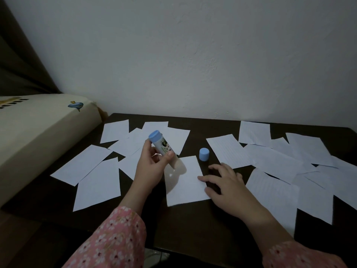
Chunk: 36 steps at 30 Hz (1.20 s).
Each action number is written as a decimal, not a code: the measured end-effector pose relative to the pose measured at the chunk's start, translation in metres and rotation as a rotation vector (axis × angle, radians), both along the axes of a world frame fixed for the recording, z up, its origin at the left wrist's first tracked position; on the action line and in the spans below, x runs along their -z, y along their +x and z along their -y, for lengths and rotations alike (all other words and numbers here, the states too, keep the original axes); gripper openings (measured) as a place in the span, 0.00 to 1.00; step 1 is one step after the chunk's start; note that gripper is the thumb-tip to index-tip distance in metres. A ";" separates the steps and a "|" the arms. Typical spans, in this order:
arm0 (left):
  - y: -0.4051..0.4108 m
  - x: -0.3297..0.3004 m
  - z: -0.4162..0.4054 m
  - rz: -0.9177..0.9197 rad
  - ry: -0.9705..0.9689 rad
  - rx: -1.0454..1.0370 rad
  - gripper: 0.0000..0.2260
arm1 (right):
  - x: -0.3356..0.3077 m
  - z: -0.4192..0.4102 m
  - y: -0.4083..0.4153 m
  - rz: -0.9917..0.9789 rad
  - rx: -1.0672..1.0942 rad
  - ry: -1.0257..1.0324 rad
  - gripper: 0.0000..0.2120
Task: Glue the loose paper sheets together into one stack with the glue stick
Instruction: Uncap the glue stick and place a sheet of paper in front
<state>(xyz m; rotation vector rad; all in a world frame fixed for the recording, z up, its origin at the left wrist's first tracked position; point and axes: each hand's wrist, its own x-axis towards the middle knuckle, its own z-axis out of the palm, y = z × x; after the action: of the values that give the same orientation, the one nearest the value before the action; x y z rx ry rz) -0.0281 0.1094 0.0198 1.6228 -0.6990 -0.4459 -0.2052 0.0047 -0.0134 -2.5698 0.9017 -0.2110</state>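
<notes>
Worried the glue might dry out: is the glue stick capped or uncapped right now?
Uncapped. The blue cap stands alone on the table, apart from the glue stick the left hand holds tilted over the centre sheet.

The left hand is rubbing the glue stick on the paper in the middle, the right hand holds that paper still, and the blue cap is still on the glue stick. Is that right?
Not quite. The head view shows the blue cap off, standing on the table beside the middle paper. The rest holds: the left hand grips the glue stick with its tip down at that paper, and the right hand rests on its edge.
</notes>
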 end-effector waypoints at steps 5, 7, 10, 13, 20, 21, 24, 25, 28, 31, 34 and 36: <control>-0.010 -0.001 -0.004 0.054 0.034 0.170 0.26 | 0.001 -0.004 0.001 -0.012 0.005 -0.009 0.18; -0.014 0.001 -0.007 0.103 0.093 0.286 0.23 | 0.002 -0.006 0.001 -0.008 -0.008 0.006 0.18; -0.021 0.005 -0.011 0.218 0.180 0.391 0.22 | 0.003 -0.006 -0.001 -0.012 -0.026 0.046 0.22; -0.026 0.007 -0.011 0.278 0.206 0.417 0.23 | 0.001 -0.004 -0.004 -0.040 -0.053 0.043 0.26; -0.029 0.008 -0.013 0.407 0.264 0.443 0.22 | 0.003 -0.004 -0.003 -0.064 -0.052 0.014 0.25; -0.029 0.008 -0.012 0.413 0.274 0.451 0.23 | 0.003 -0.004 -0.001 -0.061 -0.044 0.014 0.25; -0.029 0.007 -0.010 0.405 0.292 0.467 0.24 | 0.004 -0.005 0.003 -0.045 -0.023 0.026 0.24; -0.028 0.007 -0.010 0.395 0.295 0.468 0.25 | 0.005 -0.005 0.003 -0.045 -0.020 0.027 0.24; -0.026 0.006 -0.012 0.373 0.294 0.470 0.25 | 0.006 -0.005 0.005 -0.054 -0.018 0.037 0.24; -0.022 0.005 -0.012 0.359 0.304 0.467 0.24 | 0.005 -0.004 0.005 -0.056 -0.016 0.050 0.23; -0.015 0.006 -0.015 0.324 0.311 0.446 0.25 | 0.006 -0.004 0.007 -0.057 -0.006 0.046 0.22; -0.010 0.005 -0.018 0.296 0.305 0.429 0.25 | 0.007 -0.004 0.008 -0.060 -0.002 0.043 0.23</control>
<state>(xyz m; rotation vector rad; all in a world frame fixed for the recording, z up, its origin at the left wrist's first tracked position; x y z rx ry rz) -0.0377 0.1272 0.0145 1.8467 -1.2640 -0.6528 -0.1976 0.0090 -0.0200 -2.5491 0.9148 -0.1131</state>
